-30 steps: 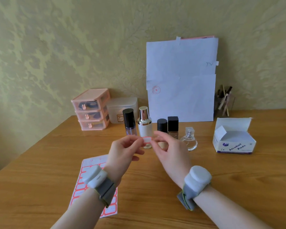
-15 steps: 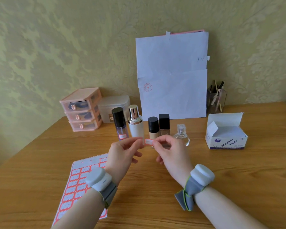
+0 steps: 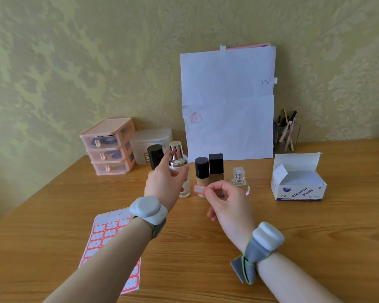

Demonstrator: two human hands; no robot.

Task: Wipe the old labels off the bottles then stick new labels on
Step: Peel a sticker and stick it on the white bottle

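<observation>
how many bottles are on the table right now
5, in one row, left to right: black-capped bottle partly behind the left hand, silver-capped white bottle, beige foundation bottle, square-capped dark bottle, clear perfume bottle. None seems hidden.

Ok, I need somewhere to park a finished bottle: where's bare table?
Bare wood lies in front of the alcohol pads box, and between the label sheet and the right forearm. Crowded: the bottle row beside the pink drawers.
</observation>
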